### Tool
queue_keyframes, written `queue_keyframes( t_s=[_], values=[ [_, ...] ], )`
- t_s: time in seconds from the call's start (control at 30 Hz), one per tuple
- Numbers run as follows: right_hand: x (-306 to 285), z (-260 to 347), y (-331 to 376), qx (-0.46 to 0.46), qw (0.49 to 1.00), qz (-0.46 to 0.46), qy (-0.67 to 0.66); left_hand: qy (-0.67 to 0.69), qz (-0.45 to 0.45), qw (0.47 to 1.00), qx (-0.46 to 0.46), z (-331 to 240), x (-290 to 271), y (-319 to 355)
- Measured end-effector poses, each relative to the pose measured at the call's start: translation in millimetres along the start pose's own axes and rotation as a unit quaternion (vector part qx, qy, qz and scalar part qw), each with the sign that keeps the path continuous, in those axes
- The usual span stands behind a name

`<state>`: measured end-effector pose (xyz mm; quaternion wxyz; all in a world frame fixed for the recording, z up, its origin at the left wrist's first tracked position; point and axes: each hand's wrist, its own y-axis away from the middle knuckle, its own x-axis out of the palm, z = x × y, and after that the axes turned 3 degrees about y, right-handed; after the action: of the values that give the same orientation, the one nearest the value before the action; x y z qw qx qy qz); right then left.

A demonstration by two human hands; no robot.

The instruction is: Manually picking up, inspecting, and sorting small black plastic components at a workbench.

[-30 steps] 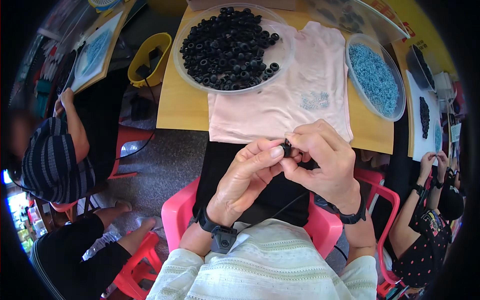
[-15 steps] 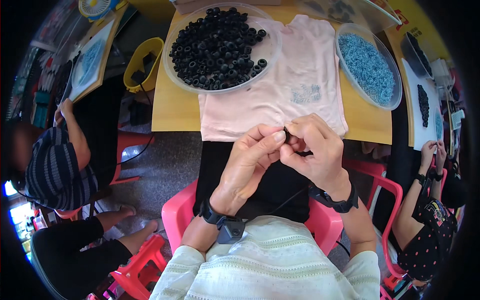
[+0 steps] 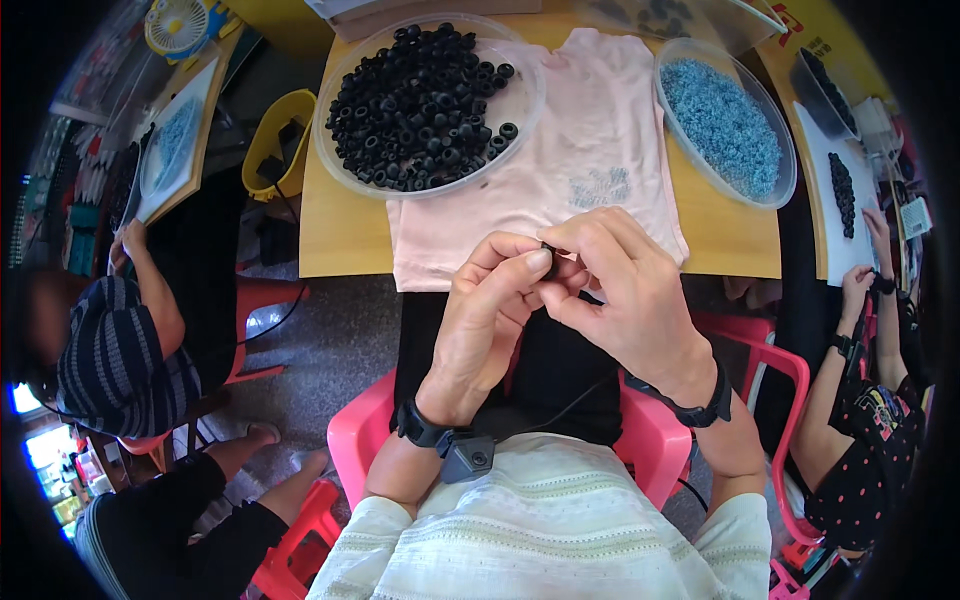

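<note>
Because the black piece (image 3: 549,264) is so small, the left hand (image 3: 482,312) and right hand (image 3: 628,295) pinch it between fingertips — probably for steadiness — near the pink cloth's (image 3: 455,238) front edge, the basin (image 3: 521,98) of similar pieces within reach.

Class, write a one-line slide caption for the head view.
Left hand and right hand hold a black piece by a pink cloth, tubs of black rings and blue beads beyond.
</note>
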<state>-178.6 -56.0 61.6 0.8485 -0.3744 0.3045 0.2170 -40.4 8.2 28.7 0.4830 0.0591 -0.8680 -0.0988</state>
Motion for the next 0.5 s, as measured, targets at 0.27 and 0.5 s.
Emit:
queue_keyframes(
  t_s=[0.27,0.5],
  values=[
    [0,-2,-3,-0.026,0.999,0.000,0.032,0.025,-0.011,1.000,-0.015,5,-8,0],
    [-12,-6,-5,-0.021,0.999,0.001,-0.051,0.018,0.016,0.996,-0.082,2,7,8]
  ],
)
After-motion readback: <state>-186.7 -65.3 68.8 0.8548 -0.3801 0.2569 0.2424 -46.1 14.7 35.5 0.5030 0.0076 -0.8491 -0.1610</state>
